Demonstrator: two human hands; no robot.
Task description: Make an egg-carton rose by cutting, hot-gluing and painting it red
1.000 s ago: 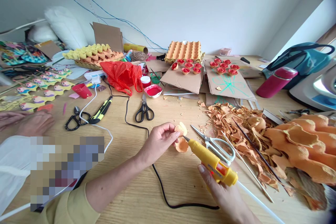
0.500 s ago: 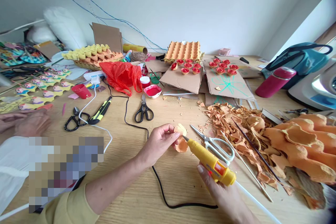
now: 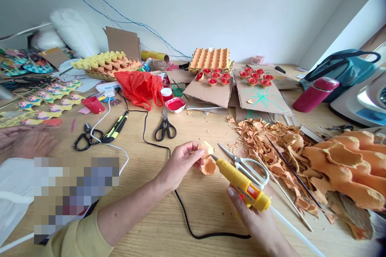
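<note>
Between thumb and fingers, my left hand point(image 3: 184, 163) pinches a petal-shaped piece of orange egg carton point(image 3: 206, 148). Just below it, a cut egg-carton cup point(image 3: 208, 166) shows; whether it rests on the table or hangs from my fingers I cannot tell. My right hand point(image 3: 251, 217) is wrapped round a yellow hot glue gun point(image 3: 241, 182), with a white glue stick point(image 3: 294, 229) running out of its back end. The gun's nozzle points left, close beside the petal piece. White-handled scissors point(image 3: 251, 170) lie behind the gun.
Carton scraps point(image 3: 262, 136) and orange egg cartons point(image 3: 340, 160) lie to the right. Red paper-pulp flowers point(image 3: 215, 75) stand on cardboard sheets point(image 3: 208, 92). Black scissors point(image 3: 165, 126) and a black cord point(image 3: 189, 225) are on the table. A co-worker's hands point(image 3: 30, 140) are at the left.
The nozzle has drawn slightly to the right, away from the petal piece. My left hand has shifted a little and still pinches it. The co-worker's hands have moved slightly.
</note>
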